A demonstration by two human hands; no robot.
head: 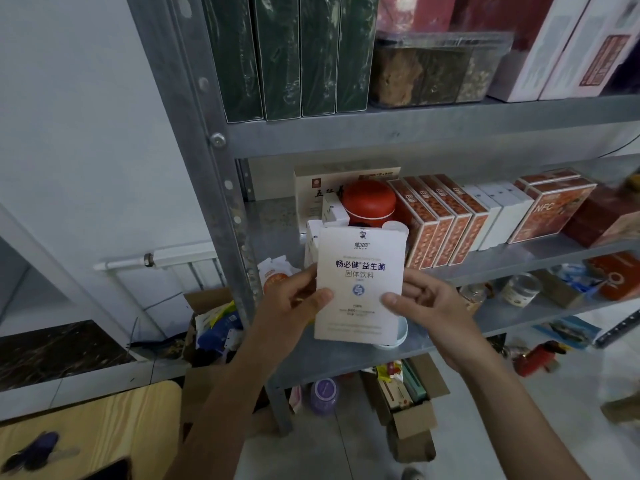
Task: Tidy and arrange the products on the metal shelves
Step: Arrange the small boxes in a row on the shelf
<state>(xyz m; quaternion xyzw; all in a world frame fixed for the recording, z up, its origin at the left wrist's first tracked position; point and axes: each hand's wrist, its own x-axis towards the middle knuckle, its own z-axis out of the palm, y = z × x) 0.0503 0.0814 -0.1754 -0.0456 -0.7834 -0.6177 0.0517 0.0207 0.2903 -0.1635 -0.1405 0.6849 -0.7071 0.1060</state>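
The big grey metal shelves are standing by a white wall. Four tall dark green boxes are standing side by side on the top shelf, at its left end. A clear tub with brown stuff inside is sitting just beside them on the right.

On the middle shelf, a row of orange boxes is standing upright, all touching. White boxes are standing next in the row, on the right. A red jar is sitting to the left of the orange boxes.

A person is holding a flat white box upright in front of the middle shelf, near its left end. The box is showing blue writing and is covering the bottom of the red jar.

The left hand is gripping the left edge of the white box, with the thumb lying on the front and the fingers going behind. The right hand is gripping the right edge the same way, thumb on the front.

Another small white box is peeking out just behind the held one, on the left.
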